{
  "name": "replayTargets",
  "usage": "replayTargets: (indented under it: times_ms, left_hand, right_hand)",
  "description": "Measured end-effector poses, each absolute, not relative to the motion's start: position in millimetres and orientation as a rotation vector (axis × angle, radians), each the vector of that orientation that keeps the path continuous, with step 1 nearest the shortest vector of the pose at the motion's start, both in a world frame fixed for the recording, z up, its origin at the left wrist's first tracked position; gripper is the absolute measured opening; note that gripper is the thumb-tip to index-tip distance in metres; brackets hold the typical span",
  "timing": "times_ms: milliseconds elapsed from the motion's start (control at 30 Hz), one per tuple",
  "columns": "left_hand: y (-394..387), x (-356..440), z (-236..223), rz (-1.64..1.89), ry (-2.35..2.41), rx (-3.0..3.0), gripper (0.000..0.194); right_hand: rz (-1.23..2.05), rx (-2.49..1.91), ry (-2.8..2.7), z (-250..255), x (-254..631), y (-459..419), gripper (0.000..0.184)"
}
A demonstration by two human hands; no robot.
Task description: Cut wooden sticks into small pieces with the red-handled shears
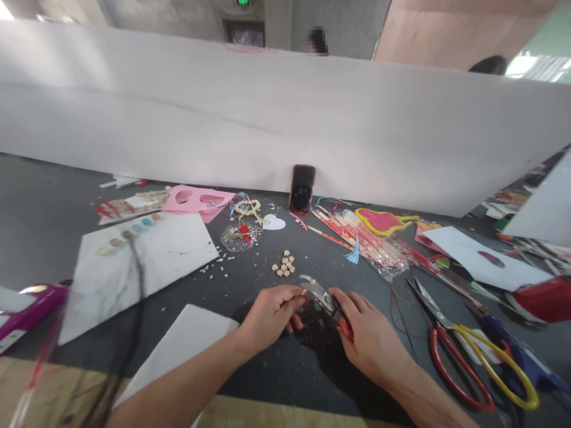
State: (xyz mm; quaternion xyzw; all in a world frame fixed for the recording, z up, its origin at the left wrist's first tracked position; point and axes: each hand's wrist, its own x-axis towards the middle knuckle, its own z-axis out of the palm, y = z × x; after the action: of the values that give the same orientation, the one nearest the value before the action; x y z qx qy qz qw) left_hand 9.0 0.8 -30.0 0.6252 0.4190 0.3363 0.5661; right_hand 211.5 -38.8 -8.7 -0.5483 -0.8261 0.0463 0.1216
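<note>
premises appear to be a craft workshop, evidenced by scissors (442,320), cut pink paper (195,201), a littered table (252,274) and a white partition (276,119).

I worked in soft daylight, brightest at the window (530,66), above and right of the phone (302,187). Pale patches lit the white board (276,125) left of the phone. A dark shadow lay beneath my right hand (372,333), nearer me than the phone. Plastic wrap (391,265) right of the phone glinted; left of it, a dark cord (140,285) blurred. The outer edges looked stretched.
</note>
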Motion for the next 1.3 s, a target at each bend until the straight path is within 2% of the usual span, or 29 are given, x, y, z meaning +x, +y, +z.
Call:
replayTargets:
  times_ms: [567, 900, 1300]
  left_hand:
    - [6.4, -0.7, -34.7, 0.998, 0.992, 1.975, 0.027]
    - [3.4, 5.5, -29.0, 0.733, 0.939, 1.524, 0.027]
    - [-0.2, 9.5, -25.2, 0.711, 0.929, 1.396, 0.029]
  right_hand:
    - [0.423, -1.570, -2.356, 3.9, 213.4, -43.6, 0.042]
    - [0.137, -1.618, -2.411, -7.4, 210.7, -39.3, 0.052]
    - [0.202, -1.659, -2.403, -8.9, 210.2, -41.0, 0.044]
